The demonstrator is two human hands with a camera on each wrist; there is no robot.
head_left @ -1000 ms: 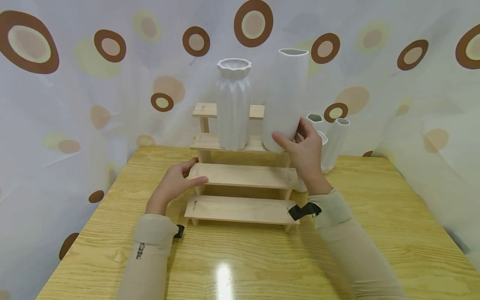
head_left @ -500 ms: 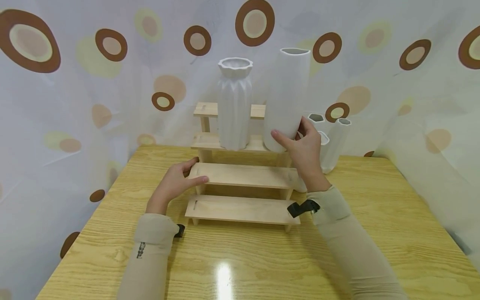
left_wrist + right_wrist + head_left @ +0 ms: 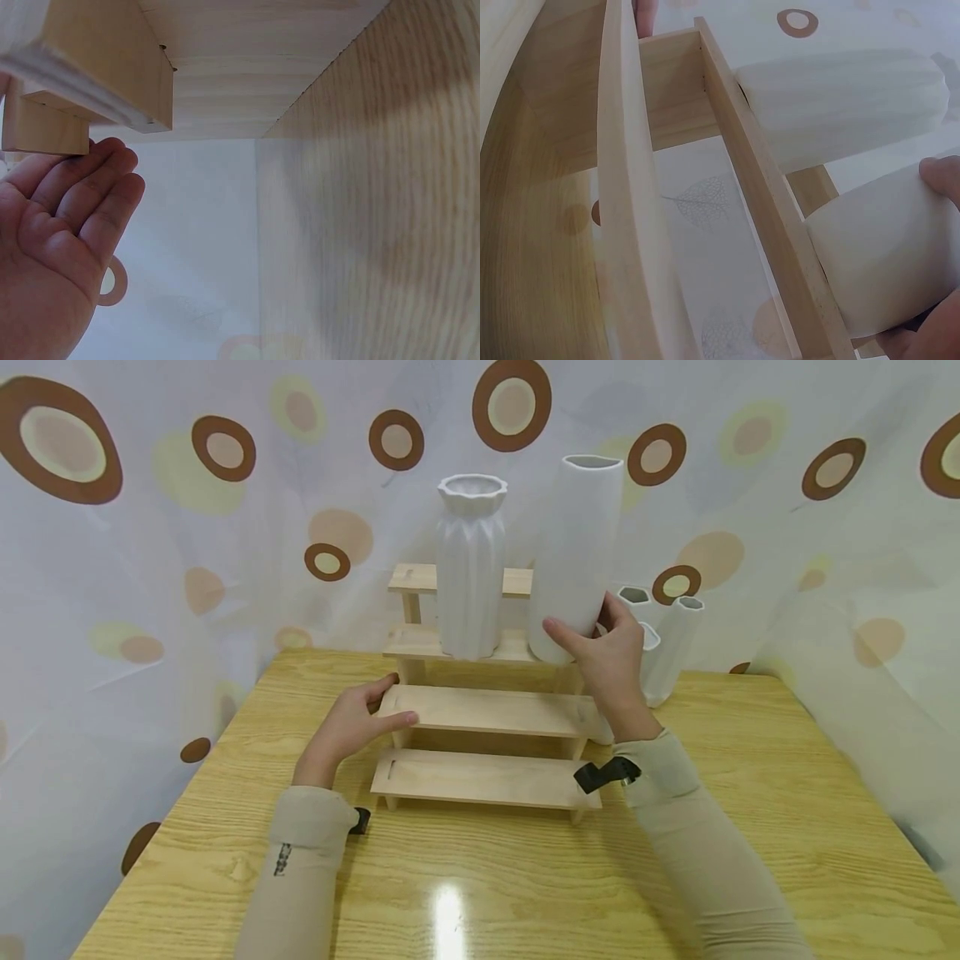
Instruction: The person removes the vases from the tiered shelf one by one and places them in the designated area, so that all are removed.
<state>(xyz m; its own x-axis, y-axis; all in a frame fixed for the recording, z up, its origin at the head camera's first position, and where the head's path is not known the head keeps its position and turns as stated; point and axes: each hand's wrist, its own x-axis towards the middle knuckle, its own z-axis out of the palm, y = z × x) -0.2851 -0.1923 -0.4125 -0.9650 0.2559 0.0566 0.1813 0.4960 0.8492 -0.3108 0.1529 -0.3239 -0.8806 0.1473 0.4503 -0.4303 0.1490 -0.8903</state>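
Work looks partway along in the head view: the fluted vase stands on the stand, second shelf from the top, and beside it my right hand clasps the smooth vase low down; other white vases on the table seem left to do. In the left wrist view, my left hand holds a shelf's end. The right wrist view shows the smooth vase's base against its shelf, apparently set down, my grip not yet released.

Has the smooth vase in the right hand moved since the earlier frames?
No, the smooth vase shows no visible shift against the wooden stand in the head view.
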